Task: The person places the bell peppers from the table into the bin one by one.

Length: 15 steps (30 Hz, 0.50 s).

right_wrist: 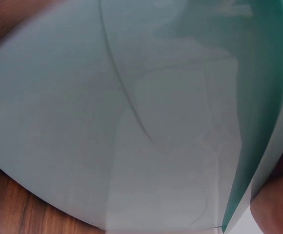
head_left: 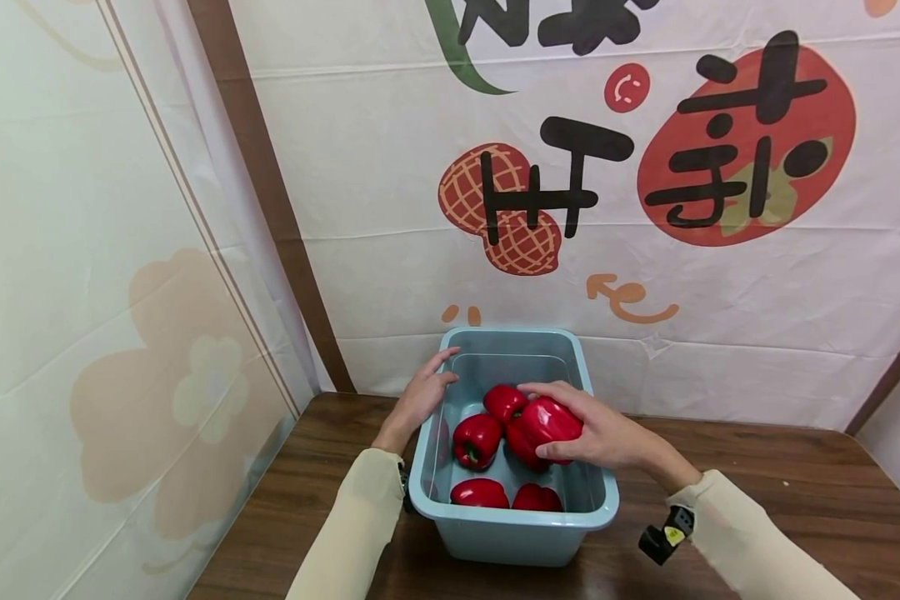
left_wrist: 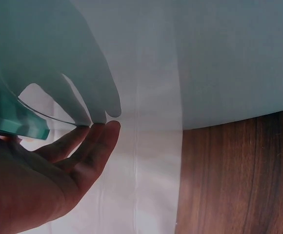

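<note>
A pale blue plastic tub (head_left: 521, 518) stands on the table with several red bell peppers inside. My right hand (head_left: 598, 427) grips one glossy bell pepper (head_left: 551, 419), fingers over its far side and thumb at its near side. That pepper partly covers another bell pepper (head_left: 521, 446). Beside it sits a bell pepper (head_left: 477, 440) with its green stem showing. My left hand (head_left: 420, 400) rests at the tub's left rim, its index finger fairly straight. In the left wrist view the left hand's fingertips (left_wrist: 111, 127) touch the tub's outer wall. The held pepper is out of view in the right wrist view.
The tub is on a dark wood table (head_left: 750, 492), close to a white printed cloth (head_left: 390, 275) hanging behind. Another pale cloth (head_left: 120, 333) hangs along the left side. A small black camera (head_left: 663, 537) is strapped to the right wrist.
</note>
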### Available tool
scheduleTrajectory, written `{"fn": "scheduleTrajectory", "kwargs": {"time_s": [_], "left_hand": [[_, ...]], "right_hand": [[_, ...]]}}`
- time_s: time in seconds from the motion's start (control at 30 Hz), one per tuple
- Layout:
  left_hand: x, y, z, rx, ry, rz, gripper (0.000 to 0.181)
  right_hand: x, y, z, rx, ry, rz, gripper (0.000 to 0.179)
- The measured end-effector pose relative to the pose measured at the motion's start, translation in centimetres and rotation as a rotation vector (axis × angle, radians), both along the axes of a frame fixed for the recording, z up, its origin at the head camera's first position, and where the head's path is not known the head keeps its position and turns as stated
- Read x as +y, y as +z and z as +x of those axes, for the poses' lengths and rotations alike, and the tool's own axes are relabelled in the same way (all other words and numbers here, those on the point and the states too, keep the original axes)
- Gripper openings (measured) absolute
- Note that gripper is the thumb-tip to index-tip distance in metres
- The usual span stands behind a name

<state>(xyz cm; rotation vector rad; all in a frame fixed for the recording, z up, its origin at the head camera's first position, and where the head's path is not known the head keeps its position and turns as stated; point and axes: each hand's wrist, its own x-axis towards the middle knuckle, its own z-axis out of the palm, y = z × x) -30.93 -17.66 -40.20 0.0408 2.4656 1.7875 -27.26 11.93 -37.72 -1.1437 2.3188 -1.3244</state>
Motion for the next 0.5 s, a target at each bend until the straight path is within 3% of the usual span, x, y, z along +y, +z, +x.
{"fn": "scheduleTrajectory", "kwargs": {"time_s": [0.5], "left_hand": [[0.05, 0.11, 0.13, -0.003, 0.003, 0.012, 0.05]], "right_hand": [[-0.18, -0.03, 0.08, 0.02, 0.008, 0.023, 0.075]]}}
